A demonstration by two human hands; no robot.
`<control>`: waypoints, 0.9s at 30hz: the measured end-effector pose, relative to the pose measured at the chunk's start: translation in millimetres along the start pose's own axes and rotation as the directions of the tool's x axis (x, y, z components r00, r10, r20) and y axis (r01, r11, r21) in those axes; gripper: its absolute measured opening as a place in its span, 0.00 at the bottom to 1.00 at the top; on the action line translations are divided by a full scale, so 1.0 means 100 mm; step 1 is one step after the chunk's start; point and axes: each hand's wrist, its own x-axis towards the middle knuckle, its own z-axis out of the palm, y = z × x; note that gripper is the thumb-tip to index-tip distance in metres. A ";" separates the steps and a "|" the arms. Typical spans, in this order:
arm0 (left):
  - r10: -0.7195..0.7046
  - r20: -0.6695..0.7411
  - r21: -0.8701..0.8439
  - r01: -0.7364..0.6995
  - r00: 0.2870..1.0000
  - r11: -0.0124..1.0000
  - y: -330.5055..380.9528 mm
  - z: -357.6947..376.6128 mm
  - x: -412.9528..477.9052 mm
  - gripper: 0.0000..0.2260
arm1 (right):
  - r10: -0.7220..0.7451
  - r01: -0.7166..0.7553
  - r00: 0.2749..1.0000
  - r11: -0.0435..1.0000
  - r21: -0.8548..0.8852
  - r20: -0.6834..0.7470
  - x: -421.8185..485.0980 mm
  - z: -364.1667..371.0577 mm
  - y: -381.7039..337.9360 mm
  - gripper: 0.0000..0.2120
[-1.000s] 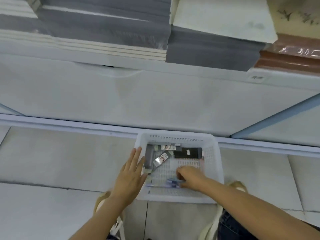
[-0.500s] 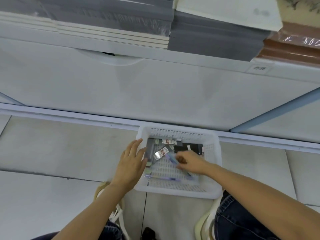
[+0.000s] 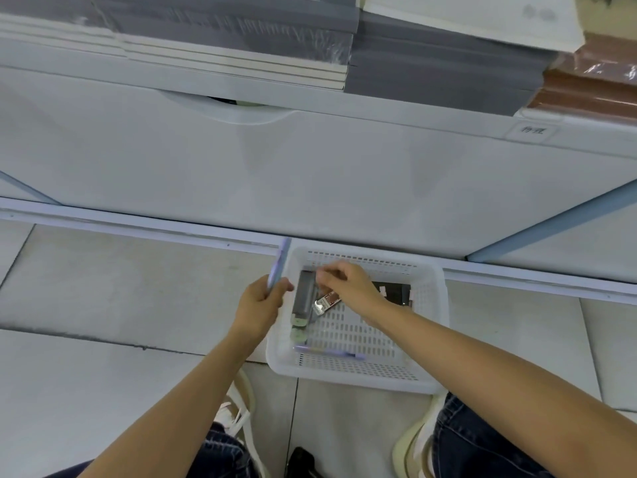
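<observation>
A white perforated basket [image 3: 432, 326] sits on the tiled floor in front of a white cabinet. My left hand [image 3: 260, 305] grips a pale purple pen [image 3: 278, 267] that points up and away, just left of the basket. My right hand [image 3: 348, 282] reaches into the basket's far left corner with its fingers curled over small items; what it pinches is hidden. In the basket lie a grey flat pack [image 3: 305, 296], a small red and silver packet [image 3: 325, 302], a black pack [image 3: 396, 293] and a second purple pen [image 3: 331, 353] along the near wall.
The white cabinet front [image 3: 310, 174] rises just behind the basket, with stacks of grey, white and brown boards [image 3: 431, 56] on top. My knees and pale shoes [image 3: 410, 446] are at the bottom edge. Bare floor tiles [image 3: 120, 288] stretch to the left.
The purple pen that my right hand lifted has passed to my left hand, which came off the basket's rim. My right hand has gone to the basket's far left corner.
</observation>
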 end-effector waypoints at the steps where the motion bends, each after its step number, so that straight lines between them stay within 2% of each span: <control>1: -0.021 -0.052 0.015 0.022 0.998 1.000 -0.06 -0.04 0.02 0.10 | 0.094 -0.092 0.995 0.992 -0.086 0.014 0.03 0.04 0.08 0.12; 3: -0.071 -0.074 0.084 0.077 0.995 0.993 -0.17 -0.10 0.04 0.10 | 0.226 -0.214 0.974 0.954 -0.209 0.036 0.09 0.18 0.25 0.16; 4: -0.092 -0.063 0.114 0.098 0.994 0.989 -0.21 -0.11 0.04 0.10 | 0.240 -0.230 0.971 0.950 -0.212 0.021 0.12 0.27 0.30 0.16; 6: -0.106 -0.032 0.124 0.110 0.994 0.986 -0.27 -0.10 0.03 0.12 | 0.186 -0.194 0.981 0.964 -0.183 -0.059 0.19 0.44 0.38 0.13; 9: -0.079 -0.021 0.149 0.081 0.997 0.985 -0.31 -0.07 0.04 0.09 | 0.131 -0.174 0.975 0.954 -0.245 -0.181 0.29 0.60 0.45 0.09; 14: -0.052 -0.039 0.209 0.059 0.998 0.976 -0.34 -0.07 0.06 0.09 | 0.101 -0.163 0.973 0.937 -0.308 -0.209 0.32 0.59 0.46 0.08; 16: -0.020 -0.076 0.236 0.037 0.997 0.971 -0.31 -0.06 0.05 0.10 | 0.125 -0.154 0.983 0.962 -0.225 -0.136 0.28 0.45 0.39 0.06; 19: 0.027 -0.160 0.269 0.017 0.987 0.963 -0.22 -0.04 0.00 0.10 | 0.120 -0.121 0.993 0.987 0.109 0.016 0.21 0.20 0.22 0.09; 21: 0.078 -0.194 0.261 -0.025 0.978 0.965 -0.12 -0.01 -0.06 0.09 | 0.065 -0.075 0.997 0.960 0.269 0.045 0.12 0.08 0.05 0.09; 23: 0.103 -0.148 0.178 -0.076 0.984 0.981 0.03 0.02 -0.12 0.10 | 0.007 -0.022 0.999 0.943 0.332 0.044 0.03 0.00 -0.12 0.08; 27: 0.080 -0.007 0.004 -0.080 0.997 0.997 0.39 0.12 -0.26 0.16 | -0.081 0.073 0.997 0.923 0.378 0.006 -0.23 -0.09 -0.43 0.08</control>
